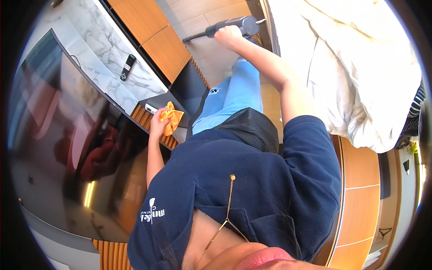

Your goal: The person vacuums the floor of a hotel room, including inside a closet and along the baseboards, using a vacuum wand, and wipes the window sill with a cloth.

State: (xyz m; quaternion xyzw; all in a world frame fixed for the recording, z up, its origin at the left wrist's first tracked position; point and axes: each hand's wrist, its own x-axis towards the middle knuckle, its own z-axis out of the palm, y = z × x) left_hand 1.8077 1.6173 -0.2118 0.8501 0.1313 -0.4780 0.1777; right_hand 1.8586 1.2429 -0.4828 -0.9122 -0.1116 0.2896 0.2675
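Note:
My left hand (158, 124) holds a crumpled orange cleaning cloth (172, 118), beside the lower edge of a large flat-screen television (84, 141). Right next to those fingers is a small white device (150, 108); whether the hand touches it, I cannot tell. Stretched out ahead, my right hand (229, 36) grips a dark grey handheld vacuum cleaner (248, 26). Its narrow black nozzle (195, 36) points left over the tiled floor (189, 17), towards the wooden drawer fronts. The fingers around the handle are partly hidden behind the back of the hand.
A black remote control (128, 67) lies on the white marble-patterned top (101, 44) of a cabinet with wooden drawer fronts (165, 55). To my right, a bed bears rumpled white bedding (337, 67). More wooden panels (359, 202) stand behind on the right.

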